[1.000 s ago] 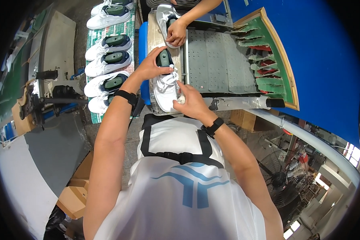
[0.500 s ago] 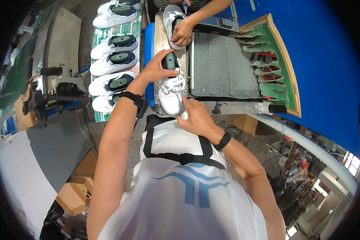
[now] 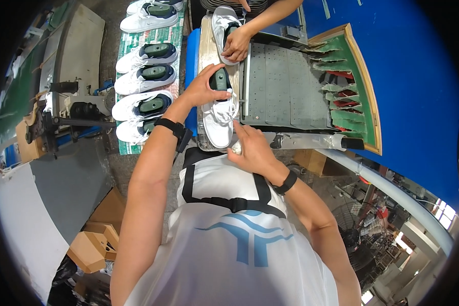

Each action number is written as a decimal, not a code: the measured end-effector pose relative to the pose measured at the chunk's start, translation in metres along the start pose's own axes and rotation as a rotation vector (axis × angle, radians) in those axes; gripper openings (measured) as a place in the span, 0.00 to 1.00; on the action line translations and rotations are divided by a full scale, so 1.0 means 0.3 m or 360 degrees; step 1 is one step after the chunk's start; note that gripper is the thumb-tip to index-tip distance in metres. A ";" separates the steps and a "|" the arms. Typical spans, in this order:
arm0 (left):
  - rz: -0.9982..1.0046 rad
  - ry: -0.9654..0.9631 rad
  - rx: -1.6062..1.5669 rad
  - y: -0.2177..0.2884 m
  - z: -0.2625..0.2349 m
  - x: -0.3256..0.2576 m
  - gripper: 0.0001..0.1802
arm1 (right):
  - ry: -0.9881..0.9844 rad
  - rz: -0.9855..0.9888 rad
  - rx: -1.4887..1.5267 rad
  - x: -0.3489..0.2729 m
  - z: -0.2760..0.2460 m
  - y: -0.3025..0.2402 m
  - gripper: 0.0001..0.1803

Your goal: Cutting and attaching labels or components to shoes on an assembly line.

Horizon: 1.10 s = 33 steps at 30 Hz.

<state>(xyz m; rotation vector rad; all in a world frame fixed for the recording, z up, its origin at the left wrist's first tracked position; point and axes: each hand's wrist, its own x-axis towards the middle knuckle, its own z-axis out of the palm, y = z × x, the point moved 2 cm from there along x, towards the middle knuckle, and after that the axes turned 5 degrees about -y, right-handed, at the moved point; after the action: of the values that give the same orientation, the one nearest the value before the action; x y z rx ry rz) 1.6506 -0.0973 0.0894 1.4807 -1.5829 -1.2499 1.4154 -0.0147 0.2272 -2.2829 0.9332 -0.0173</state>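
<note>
Sneakers [image 3: 147, 76] line the left bench as before. Left hand [image 3: 205, 86] now curls round the dark last at the white shoe's [image 3: 218, 118] far end; right hand [image 3: 251, 148], fingers loosely bent, has slid to its near toe.

A white sneaker [image 3: 218, 122] is seen lying on the bench [image 3: 205, 56], a dark green last set into its opening. The last is gripped by the left hand [image 3: 201, 91]; the toe end of the sneaker is touched by the right hand [image 3: 252, 148]. Further up the bench, a second white sneaker [image 3: 222, 25] is held by a co-worker's hand [image 3: 237, 45]. A row of white sneakers [image 3: 145, 76] is laid out to the left.
</note>
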 end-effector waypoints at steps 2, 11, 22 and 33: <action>0.0017 0.0008 -0.0064 -0.034 -0.007 -0.008 0.61 | -0.0011 -0.0003 0.0048 0.014 0.042 0.023 0.44; 0.0033 0.0077 -0.0015 0.021 -0.013 -0.047 0.60 | -0.0043 -0.0003 -0.0101 -0.025 0.086 0.052 0.46; 0.0085 0.0076 -0.0073 -0.051 0.033 -0.052 0.61 | -0.0040 0.0009 -0.0028 -0.028 0.057 0.004 0.43; -0.0311 0.0231 -0.1342 -0.096 0.011 -0.207 0.63 | 0.0160 0.0540 0.0411 0.039 0.203 0.229 0.40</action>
<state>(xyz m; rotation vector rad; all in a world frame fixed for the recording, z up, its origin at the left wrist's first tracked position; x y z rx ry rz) 1.6691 -0.0337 0.0715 1.1319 -0.6617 -1.5996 1.3966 -0.0231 0.1369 -1.8804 1.2820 -0.1004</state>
